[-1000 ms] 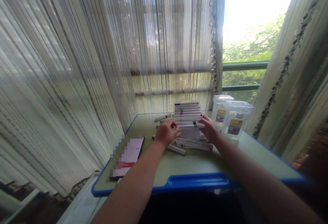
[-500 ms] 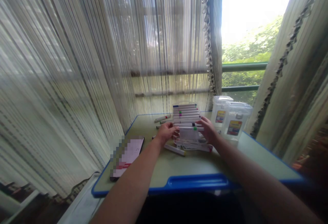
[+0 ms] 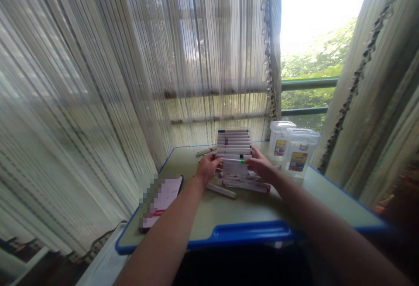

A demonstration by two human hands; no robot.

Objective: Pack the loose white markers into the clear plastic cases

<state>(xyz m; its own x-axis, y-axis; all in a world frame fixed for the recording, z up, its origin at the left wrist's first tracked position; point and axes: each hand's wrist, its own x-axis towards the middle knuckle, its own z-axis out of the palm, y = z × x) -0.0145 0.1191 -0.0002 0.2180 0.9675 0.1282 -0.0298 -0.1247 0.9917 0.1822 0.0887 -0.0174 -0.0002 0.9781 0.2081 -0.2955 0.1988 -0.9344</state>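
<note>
White with a green band, a marker [image 3: 233, 161] lies crosswise between the two hands, one end at each. The left hand [image 3: 207, 169] pinches its left end between thumb and curled fingers; the right hand [image 3: 261, 165] has thumb and fingers closed at its right end, just beside the green band. How firmly either one grips cannot be told.

Directly beyond the green-banded marker, a row of white markers [image 3: 233, 143] lies side by side, parallel to it, with blue, green, purple and black showing on some of them. The fingers of both hands reach along the near ends of this row. Below the green-banded marker, between the hands, shows a pale, flat surface [image 3: 235, 168].

On the near side of the hands, more markers [image 3: 245, 185] lie loosely in a heap on the desk [image 3: 229, 214], and a yellow-ended marker [image 3: 223, 191] lies aslant by the left hand. Past that hand, toward the curtain [image 3: 144, 59], is a red-banded marker [image 3: 205, 151]. Two clear containers [image 3: 299, 153] [image 3: 278, 141] stand upright to the right of the right hand. A phone-like device [image 3: 165, 196], partly blurred out, lies near the left forearm.
</note>
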